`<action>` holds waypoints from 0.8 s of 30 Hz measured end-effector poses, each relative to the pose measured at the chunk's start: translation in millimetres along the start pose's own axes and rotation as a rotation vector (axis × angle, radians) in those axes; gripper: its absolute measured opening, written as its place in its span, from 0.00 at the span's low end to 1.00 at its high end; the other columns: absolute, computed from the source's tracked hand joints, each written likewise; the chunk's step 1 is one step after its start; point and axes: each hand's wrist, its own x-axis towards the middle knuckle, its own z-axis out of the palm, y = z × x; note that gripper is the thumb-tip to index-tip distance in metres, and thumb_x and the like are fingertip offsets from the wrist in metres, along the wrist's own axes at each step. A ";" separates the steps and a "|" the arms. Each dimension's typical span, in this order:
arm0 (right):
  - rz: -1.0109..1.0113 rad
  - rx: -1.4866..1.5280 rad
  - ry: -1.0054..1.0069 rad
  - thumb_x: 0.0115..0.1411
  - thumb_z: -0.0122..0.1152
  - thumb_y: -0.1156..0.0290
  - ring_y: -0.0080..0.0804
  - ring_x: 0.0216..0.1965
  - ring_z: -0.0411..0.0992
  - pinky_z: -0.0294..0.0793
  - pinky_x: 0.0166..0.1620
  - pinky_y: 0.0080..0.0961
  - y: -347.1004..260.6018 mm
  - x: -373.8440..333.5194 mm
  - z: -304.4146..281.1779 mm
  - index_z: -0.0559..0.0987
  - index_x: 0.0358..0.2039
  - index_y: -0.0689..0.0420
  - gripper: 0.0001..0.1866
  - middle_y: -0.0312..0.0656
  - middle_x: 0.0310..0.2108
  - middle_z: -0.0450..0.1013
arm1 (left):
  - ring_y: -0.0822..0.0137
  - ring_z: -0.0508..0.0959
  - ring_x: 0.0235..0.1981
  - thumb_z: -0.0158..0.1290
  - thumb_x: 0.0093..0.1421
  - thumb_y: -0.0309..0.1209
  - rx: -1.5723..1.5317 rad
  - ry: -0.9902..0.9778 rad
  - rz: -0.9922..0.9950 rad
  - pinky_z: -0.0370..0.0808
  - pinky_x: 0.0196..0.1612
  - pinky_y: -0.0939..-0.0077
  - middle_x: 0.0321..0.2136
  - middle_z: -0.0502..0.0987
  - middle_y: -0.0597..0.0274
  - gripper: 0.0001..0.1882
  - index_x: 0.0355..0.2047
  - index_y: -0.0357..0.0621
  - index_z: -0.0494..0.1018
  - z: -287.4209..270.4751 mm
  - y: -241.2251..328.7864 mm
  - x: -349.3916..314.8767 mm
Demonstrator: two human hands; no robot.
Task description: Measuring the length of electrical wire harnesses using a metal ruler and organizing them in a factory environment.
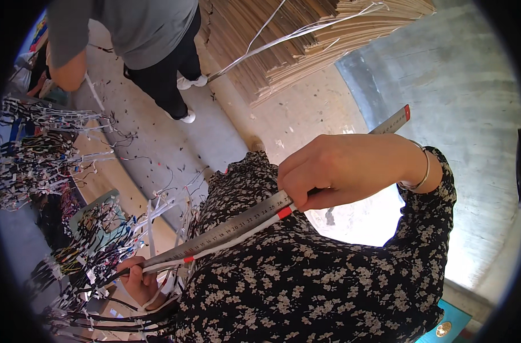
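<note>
A steel ruler [232,226] runs slantwise in front of my flower-patterned garment, from lower left to upper right. Alongside its lower edge lies a white sleeved cable [237,242] with two red bands, stretched nearly parallel to it. My right hand [340,171] is closed round the ruler and the cable near the second red band; the ruler's red-tipped end sticks out beyond the wrist. At the other end, my left hand [141,284] pinches the cable and the ruler's end, where dark wires come out of the sleeve.
Bundles of wire harnesses [37,154] with connectors crowd the left side, some beside a pale green container [97,211]. A person in a grey shirt [146,28] stands at the upper left. Stacked flat cardboard [306,46] rises at the top. A teal object [449,323] sits lower right.
</note>
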 end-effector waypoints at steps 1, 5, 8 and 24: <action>0.014 0.001 -0.011 0.51 0.63 0.78 0.43 0.28 0.70 0.69 0.33 0.35 1.8 2.1 -0.1 0.73 0.24 0.63 0.07 0.44 0.24 0.70 | 0.79 0.59 0.13 0.60 0.58 0.27 0.050 -0.029 -0.006 0.58 0.14 0.87 0.22 0.71 0.63 0.09 0.38 0.43 0.73 0.4 0.4 0.3; 0.092 -0.018 -0.091 0.52 0.61 0.78 0.40 0.26 0.69 0.67 0.31 0.34 4.6 12.0 1.1 0.72 0.28 0.63 0.06 0.43 0.24 0.69 | 0.80 0.59 0.13 0.60 0.58 0.28 0.076 -0.068 0.041 0.57 0.15 0.87 0.22 0.70 0.63 0.10 0.37 0.40 0.72 0.8 0.7 1.5; 0.267 0.127 -0.097 0.53 0.59 0.79 0.38 0.25 0.68 0.66 0.31 0.34 -0.6 13.5 2.7 0.71 0.35 0.64 0.09 0.44 0.24 0.68 | 0.79 0.59 0.13 0.61 0.58 0.28 0.088 -0.047 0.068 0.56 0.15 0.88 0.22 0.69 0.63 0.11 0.37 0.36 0.72 0.9 -0.8 -0.6; 0.310 0.135 -0.360 0.68 0.52 0.60 0.28 0.20 0.60 0.61 0.28 0.31 14.5 30.5 8.9 0.73 0.30 0.63 0.18 0.40 0.18 0.64 | 0.79 0.61 0.13 0.62 0.58 0.32 0.119 0.043 0.049 0.57 0.15 0.86 0.24 0.71 0.60 0.14 0.34 0.34 0.72 -2.1 -0.5 -7.8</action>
